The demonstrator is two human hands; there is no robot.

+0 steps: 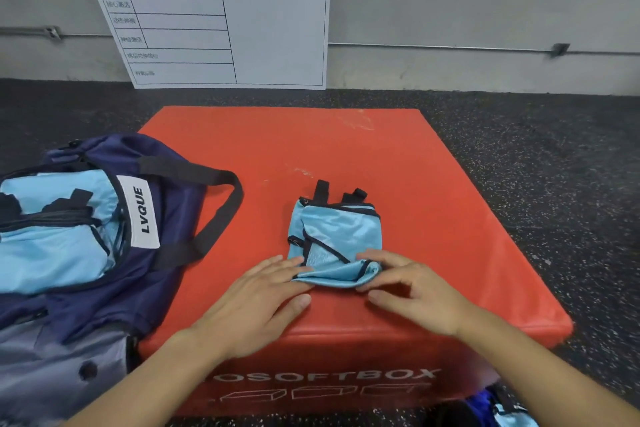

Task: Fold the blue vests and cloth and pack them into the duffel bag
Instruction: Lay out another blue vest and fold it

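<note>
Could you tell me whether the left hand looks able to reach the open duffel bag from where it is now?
Probably yes. The left hand rests at the folded vest, and the duffel bag lies open just to its left on the red box, with nothing between them.

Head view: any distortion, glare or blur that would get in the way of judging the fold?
Head view: wide-angle bending bows the wall conduit and the red foam box edges; lighting is flat and even, with soft shadows under the left hand and right hand; no strong glare; the folded blue vest reads sharp, while the corner blue fabric is soft.
</note>
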